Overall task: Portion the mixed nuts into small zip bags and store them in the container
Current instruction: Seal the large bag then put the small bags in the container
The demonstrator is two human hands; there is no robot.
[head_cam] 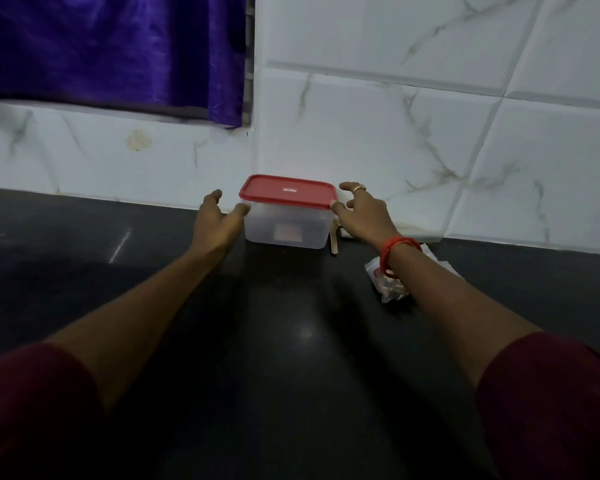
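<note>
A clear plastic container [286, 225] with a red lid [288, 191] pressed on top stands on the black surface [291, 341] at twelve o'clock from the person, far back and close to the white marble-patterned wall tiles [430, 116]. A pale square shows through its front wall; I cannot tell whether it is a label or something inside.

The left hand [219, 220] is at the container's nine o'clock. Its grip is wide: the thumb tip touches the left wall just under the lid's rim, and the other fingers are spread and lifted clear of the box. The right hand [364, 213] is at the container's three o'clock, its grip wide too. The thumb tip meets the lid's right corner, and the fingers arch apart behind it, closed on nothing. It wears a ring [360, 186] on one finger and a red bangle [399, 252] at the wrist.

A small zip bag [390, 287] with brown nuts in it lies on the surface at about four o'clock from the container, partly under the right forearm. A wooden spoon [334, 241] lies just beside the container's right front corner, its head hidden.

Both forearms reach out from dark maroon sleeves [551, 410] at the bottom corners. A purple curtain [111, 53] hangs at ten o'clock, above the tiles.
</note>
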